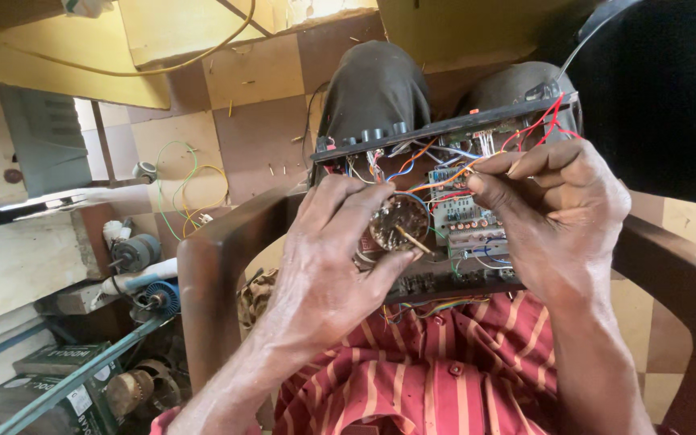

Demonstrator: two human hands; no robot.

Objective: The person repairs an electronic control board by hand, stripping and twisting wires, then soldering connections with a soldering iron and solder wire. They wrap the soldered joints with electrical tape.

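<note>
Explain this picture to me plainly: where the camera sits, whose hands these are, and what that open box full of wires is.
The camera sits on a person's head and looks down at their lap; they sit in a brown chair. The open box resting on their knees is an electronic device with its cover off, showing a circuit board, coloured wires and a round wound coil. The left hand holds a thin stick-like tool against the coil. The right hand pinches an orange wire above the board.

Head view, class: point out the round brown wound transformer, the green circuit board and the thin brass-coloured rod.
Round brown wound transformer [395,219], head view, top face.
Green circuit board [459,211], head view, middle of board.
Thin brass-coloured rod [412,240], head view, mid-shaft.
</note>
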